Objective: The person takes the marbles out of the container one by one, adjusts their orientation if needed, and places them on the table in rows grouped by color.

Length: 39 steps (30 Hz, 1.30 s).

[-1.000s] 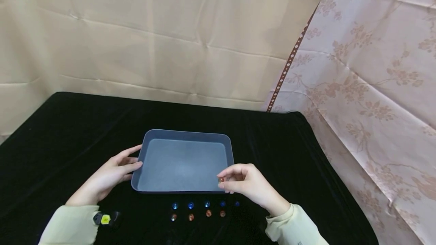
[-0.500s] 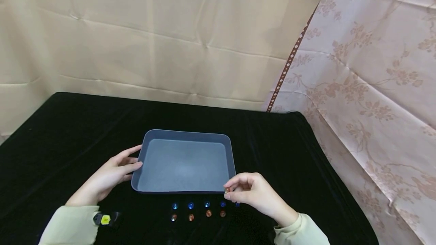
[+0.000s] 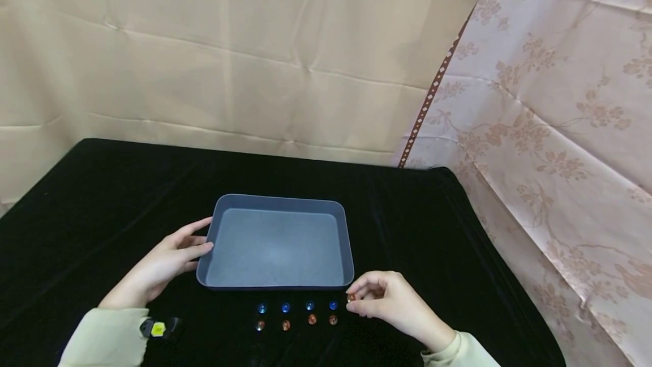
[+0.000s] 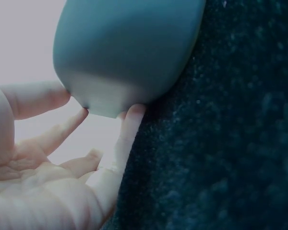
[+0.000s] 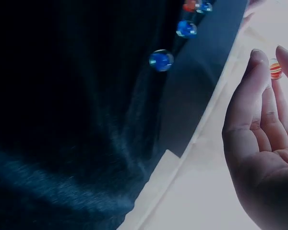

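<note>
A blue-grey rectangular tray [image 3: 275,249] lies on the black cloth, with nothing in it. My left hand [image 3: 162,262] is at its left end, where fairly straight fingertips and thumb touch the outer wall [image 4: 103,98]. Off the tray's near right corner, my right hand [image 3: 389,302] pinches an orange-streaked glass marble [image 5: 275,70] between thumb and fingertips. Below the tray sit two rows of marbles: blue ones [image 3: 309,305] behind, orange ones [image 3: 312,319] in front. The right wrist view shows a blue marble [image 5: 161,60] at the near end of the row.
Black cloth [image 3: 433,231] covers the table and drops off at its right edge. A beige curtain [image 3: 229,61] hangs behind, and a pink floral one [image 3: 560,129] to the right. A dark band with a yellow-green tag [image 3: 158,329] is on the left wrist.
My right hand has moved right and toward me, still pinching the orange marble. It now covers the rightmost blue marble's place in the head view. The left hand and tray have stayed put.
</note>
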Available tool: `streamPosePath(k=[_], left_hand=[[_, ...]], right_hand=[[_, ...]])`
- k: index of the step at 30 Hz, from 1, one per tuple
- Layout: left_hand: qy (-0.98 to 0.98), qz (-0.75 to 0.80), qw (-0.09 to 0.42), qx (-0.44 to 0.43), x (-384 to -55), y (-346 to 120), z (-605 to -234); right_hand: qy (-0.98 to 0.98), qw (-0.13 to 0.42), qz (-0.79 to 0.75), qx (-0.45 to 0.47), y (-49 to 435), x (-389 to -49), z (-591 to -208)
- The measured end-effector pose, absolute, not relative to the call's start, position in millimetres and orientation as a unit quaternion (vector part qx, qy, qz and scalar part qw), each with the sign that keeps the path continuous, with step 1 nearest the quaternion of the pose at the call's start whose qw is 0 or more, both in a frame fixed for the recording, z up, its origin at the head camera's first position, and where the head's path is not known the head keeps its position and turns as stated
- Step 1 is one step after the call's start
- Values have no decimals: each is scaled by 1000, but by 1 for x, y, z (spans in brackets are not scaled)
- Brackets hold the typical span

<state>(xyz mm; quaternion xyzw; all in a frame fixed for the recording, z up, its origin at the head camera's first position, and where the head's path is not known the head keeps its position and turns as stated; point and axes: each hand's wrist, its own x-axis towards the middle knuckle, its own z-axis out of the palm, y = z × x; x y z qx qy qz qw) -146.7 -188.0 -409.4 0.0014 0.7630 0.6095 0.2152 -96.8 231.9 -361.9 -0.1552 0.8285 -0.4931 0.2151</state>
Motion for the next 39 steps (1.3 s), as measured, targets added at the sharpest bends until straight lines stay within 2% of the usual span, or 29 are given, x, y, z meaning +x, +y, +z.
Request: streamPosePath(k=[16,39], left_hand=[[765,608,213,-5,-143,-189,-409],[778,595,200,-16,-144,-187,-407]], right_hand=[[860,215,-437,-152,245,-96,-383],[893,164,-368,-201,243,-97,-403]])
